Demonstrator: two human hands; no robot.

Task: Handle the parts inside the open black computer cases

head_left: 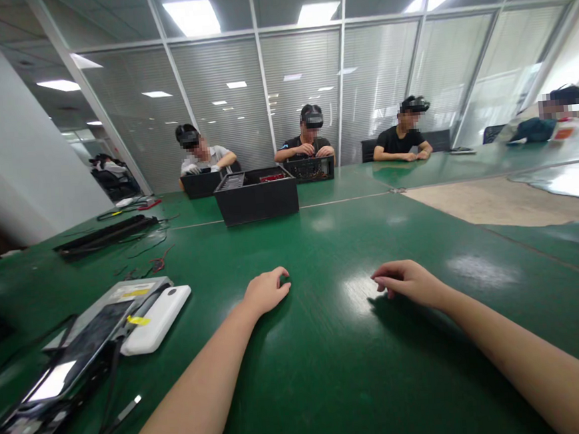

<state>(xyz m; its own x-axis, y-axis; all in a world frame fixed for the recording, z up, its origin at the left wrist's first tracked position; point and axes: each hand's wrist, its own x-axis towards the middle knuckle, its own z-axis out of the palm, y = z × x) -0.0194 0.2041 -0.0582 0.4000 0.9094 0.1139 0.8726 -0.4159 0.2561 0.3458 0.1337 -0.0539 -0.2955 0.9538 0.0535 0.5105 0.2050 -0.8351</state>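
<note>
Over the green tabletop (330,347) my left hand (266,291) rests with loosely bent fingers, a gap between thumb and forefinger and nothing held. To its right, my right hand (409,281) is just above or lightly on the surface, fingers loosely stretched, also holding nothing. Its shadow falls on the table below it. Left of my left forearm lies a white power bank (158,319) with a yellow tag, beside a phone-like dark slab (96,336) and a grey metal box (144,286).
A black open-topped case (258,201) stands ahead. Behind it, one person (309,150) handles a smaller black case (316,169); other people sit along the far side. Cables (107,418) run at the near left. A brown sheet (499,200) lies at the right.
</note>
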